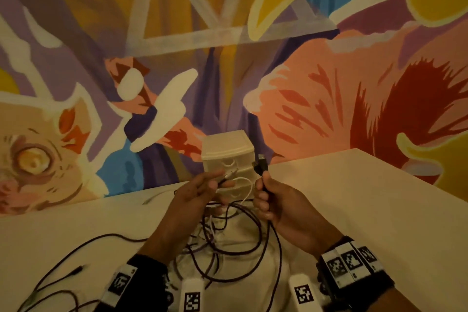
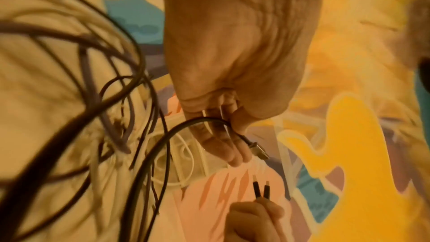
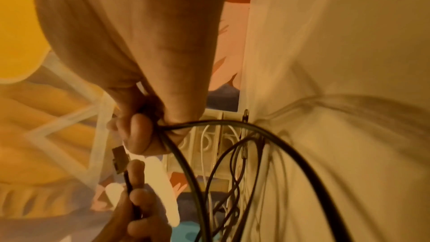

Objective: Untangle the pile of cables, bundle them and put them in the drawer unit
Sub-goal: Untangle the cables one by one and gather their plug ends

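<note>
Cable pile [image 1: 222, 243] lies on the tabletop [image 1: 354, 210] directly below both hands, unsorted. Right hand [image 1: 283, 208] grips a black cable with two connector ends [image 1: 260, 166] raised upright — apparently pairing ends to start a bundle. Left hand [image 1: 195, 192] pinches another dark cable just behind its metal plug [image 2: 259, 151], likely tracing it free. Drawer unit [image 1: 228, 157] stands just beyond the hands — drawers closed.

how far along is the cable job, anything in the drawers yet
Early stage. Done: nothing shows as bundled or stored; the drawer unit has its visible drawers shut. In hand: the right hand grips two black plug ends upright, and the left hand pinches a dark cable near its metal plug. Left: the tangled pile of dark and white cables on the table needs separating, coiling and stowing.
</note>
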`<state>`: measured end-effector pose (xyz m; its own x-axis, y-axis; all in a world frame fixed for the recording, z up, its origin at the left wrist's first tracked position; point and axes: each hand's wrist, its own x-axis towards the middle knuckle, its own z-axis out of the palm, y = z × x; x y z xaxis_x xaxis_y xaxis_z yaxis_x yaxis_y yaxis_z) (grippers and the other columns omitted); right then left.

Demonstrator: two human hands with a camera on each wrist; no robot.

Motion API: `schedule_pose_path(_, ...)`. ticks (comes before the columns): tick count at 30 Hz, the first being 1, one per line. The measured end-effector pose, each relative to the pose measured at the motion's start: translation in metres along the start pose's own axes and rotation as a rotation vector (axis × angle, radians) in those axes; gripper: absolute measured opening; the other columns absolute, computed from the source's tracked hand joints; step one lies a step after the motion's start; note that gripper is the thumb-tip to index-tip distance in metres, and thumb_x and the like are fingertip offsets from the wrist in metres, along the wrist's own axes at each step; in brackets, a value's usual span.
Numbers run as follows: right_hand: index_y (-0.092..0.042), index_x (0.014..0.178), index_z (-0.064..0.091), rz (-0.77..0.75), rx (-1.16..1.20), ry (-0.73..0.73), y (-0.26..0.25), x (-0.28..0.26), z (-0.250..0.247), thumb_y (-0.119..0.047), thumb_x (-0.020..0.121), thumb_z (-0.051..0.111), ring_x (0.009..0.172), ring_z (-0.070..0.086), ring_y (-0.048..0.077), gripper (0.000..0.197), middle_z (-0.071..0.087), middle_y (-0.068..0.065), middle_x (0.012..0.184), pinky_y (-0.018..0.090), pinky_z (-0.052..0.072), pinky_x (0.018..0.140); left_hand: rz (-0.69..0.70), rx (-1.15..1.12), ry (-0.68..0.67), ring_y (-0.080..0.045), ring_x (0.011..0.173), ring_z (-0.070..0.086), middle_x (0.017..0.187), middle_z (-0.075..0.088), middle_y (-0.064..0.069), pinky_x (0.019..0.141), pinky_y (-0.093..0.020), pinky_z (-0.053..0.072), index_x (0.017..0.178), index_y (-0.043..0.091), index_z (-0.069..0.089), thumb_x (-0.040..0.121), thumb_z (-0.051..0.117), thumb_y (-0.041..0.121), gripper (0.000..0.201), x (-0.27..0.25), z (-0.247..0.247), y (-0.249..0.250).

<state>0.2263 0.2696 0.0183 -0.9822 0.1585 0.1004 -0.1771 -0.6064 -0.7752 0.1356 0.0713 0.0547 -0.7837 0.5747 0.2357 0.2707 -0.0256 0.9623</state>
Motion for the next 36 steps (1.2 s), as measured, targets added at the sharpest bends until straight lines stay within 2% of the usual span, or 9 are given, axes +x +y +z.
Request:
schedule_pose_path(4,-0.011,0.096,0.061,0.068,-0.032,-0.033,0.009,-0.001,0.014,-0.029,0.109,0.053,0.052,0.030,0.009,0.023,0.036,-0.002,0.070,0.024,0.021,0.047,0.029,-0.188,0.076,-0.014,0.093,0.075,0.119,0.080,-0.004,0.077,-0.024,0.061,0.128,0.017,0.073,0.105,0.061,0.011,0.027,-0.010,-0.001,-0.012)
schedule_pose_path(8,-0.009,0.100,0.068,0.033,-0.298,0.083,0.024,0.000,0.022,-0.027,0.107,0.059,0.047,0.024,0.008,0.021,0.029,-0.005,0.063,0.025,0.015,0.045,0.084,-0.142,0.131,-0.017,0.100,0.078,0.110,0.083,-0.003,0.085,-0.022,0.060,0.119,0.015,0.079,0.099,0.073,0.013,0.021,-0.011,0.002,-0.022)
schedule_pose_path(16,0.000,0.111,0.074,-0.157,-0.510,0.188,0.032,-0.003,0.019,-0.032,0.100,0.073,0.052,0.021,0.013,0.034,0.027,-0.002,0.061,0.038,0.015,0.054,0.097,-0.209,0.168,-0.015,0.080,0.076,0.086,0.077,-0.002,0.073,-0.018,0.059,0.107,0.004,0.078,0.088,0.082,0.004,0.019,-0.018,0.008,-0.036)
schedule_pose_path(19,-0.008,0.107,0.079,-0.184,-0.536,0.190,0.032,-0.006,0.023,-0.034,0.100,0.074,0.053,0.022,0.015,0.028,0.028,0.001,0.061,0.041,0.016,0.056,0.098,-0.205,0.167,-0.017,0.080,0.077,0.085,0.080,-0.004,0.073,-0.020,0.060,0.107,0.001,0.076,0.088,0.082,0.003,0.020,-0.016,0.012,-0.039)
schedule_pose_path(23,-0.013,0.110,0.082,-0.234,-0.603,0.194,0.029,-0.010,0.027,-0.028,0.100,0.072,0.045,0.045,0.002,0.020,0.050,-0.013,0.052,0.018,0.034,0.052,0.078,-0.192,0.169,-0.022,0.083,0.078,0.090,0.080,-0.008,0.074,-0.022,0.061,0.107,0.002,0.075,0.088,0.082,0.006,0.020,-0.015,0.014,-0.044)
schedule_pose_path(25,-0.014,0.110,0.081,-0.259,-0.620,0.219,0.028,-0.011,0.027,-0.027,0.101,0.071,0.047,0.052,0.000,0.019,0.056,-0.016,0.052,0.013,0.039,0.053,0.051,-0.174,0.116,-0.029,0.091,0.079,0.095,0.081,-0.011,0.081,-0.027,0.063,0.108,0.004,0.076,0.088,0.084,0.010,0.022,-0.014,0.014,-0.044)
schedule_pose_path(29,-0.016,0.102,0.081,-0.243,-0.629,0.224,0.026,-0.010,0.024,-0.039,0.100,0.073,0.049,0.029,0.013,0.024,0.036,-0.006,0.055,0.032,0.027,0.051,0.115,-0.012,0.150,-0.025,0.103,0.076,0.103,0.081,-0.002,0.096,-0.039,0.063,0.111,0.022,0.079,0.094,0.080,0.020,0.018,-0.009,0.002,-0.038)
schedule_pose_path(33,-0.006,0.106,0.076,-0.204,-0.766,0.136,0.030,-0.011,0.025,-0.040,0.098,0.074,0.053,0.035,0.006,0.036,0.039,-0.011,0.058,0.026,0.033,0.059,0.181,-0.008,0.185,-0.017,0.105,0.074,0.108,0.080,0.005,0.093,-0.031,0.060,0.118,0.032,0.077,0.099,0.072,0.038,0.020,-0.013,-0.008,-0.022)
schedule_pose_path(36,-0.010,0.097,0.076,-0.169,-0.872,0.055,0.033,-0.012,0.027,-0.040,0.099,0.073,0.051,0.035,0.004,0.030,0.040,-0.013,0.059,0.019,0.034,0.054,0.203,0.070,0.121,-0.013,0.100,0.075,0.104,0.081,0.007,0.089,-0.026,0.060,0.115,0.032,0.079,0.092,0.080,0.039,0.025,-0.017,-0.005,-0.019)
